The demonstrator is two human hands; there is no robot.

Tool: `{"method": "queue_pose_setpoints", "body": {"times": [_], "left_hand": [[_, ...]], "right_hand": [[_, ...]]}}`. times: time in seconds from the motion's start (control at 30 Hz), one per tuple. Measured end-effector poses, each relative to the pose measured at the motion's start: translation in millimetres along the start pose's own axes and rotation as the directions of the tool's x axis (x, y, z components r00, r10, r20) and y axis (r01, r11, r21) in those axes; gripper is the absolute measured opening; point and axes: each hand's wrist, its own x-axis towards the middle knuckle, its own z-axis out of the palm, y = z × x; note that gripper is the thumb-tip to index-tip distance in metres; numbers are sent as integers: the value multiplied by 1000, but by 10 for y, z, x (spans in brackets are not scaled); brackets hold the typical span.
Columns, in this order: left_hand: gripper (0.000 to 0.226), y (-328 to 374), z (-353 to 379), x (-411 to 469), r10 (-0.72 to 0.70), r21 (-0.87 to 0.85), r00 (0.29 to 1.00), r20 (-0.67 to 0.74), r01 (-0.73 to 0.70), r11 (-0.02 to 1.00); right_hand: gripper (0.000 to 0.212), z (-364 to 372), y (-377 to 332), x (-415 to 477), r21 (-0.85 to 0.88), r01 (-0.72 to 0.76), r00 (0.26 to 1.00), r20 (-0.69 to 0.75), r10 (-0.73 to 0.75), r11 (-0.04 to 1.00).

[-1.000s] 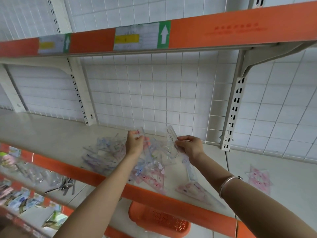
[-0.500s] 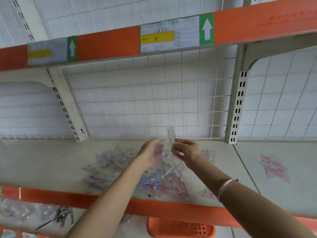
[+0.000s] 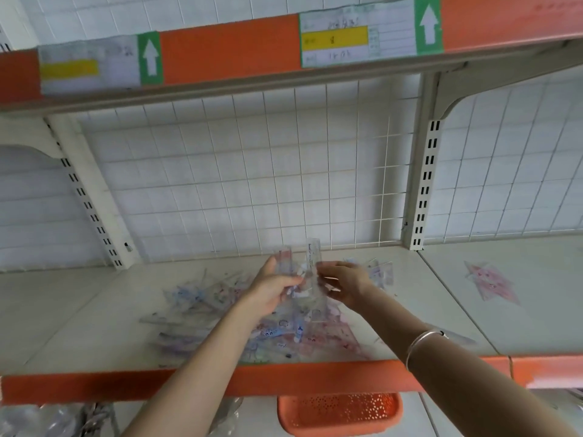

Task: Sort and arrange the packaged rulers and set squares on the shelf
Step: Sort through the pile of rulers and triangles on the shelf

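Left hand (image 3: 273, 290) and right hand (image 3: 344, 286) each pinch slick clear ruler packets (image 3: 312, 263) upright above the mixed pile (image 3: 217, 313) on the shelf (image 3: 79, 313); a loose pinch may drop them into it.

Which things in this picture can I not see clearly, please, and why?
Head view only.
- Print on the packets in the left hand and right hand: motion blur.
- Pile: partly behind the forearms.
- Orange basket: top behind the shelf edge.
- Shelf label writing: too small, blurred.
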Motion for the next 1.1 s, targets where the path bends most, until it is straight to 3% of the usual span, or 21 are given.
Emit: {"method": "queue_pose_setpoints", "body": {"times": [0.13,0.43,0.73,0.97,1.1], "left_hand": [[57,-5,-20,18,10,-11,1000,-8,-10,1000],[40,-16,-83,91,-60,-92,987,-149,47,995],[45,-17,35,75,-11,-43,997,-83,8,999],[50,-25,104,29,69,86,989,-133,-58,995],[41,-23,142,27,66,36,990,-128,-62,997]], "right_hand": [[6,27,-30,-37,-54,98,992,-79,-102,994],[15,-142,-138,-76,109,185,956,-251,-154,977],[9,-252,-136,-141,131,134,986,-118,-119,982],[16,-236,-71,-145,45,101,994,-43,-99,994],[16,-178,-53,-185,16,113,994,12,-113,994]]}}
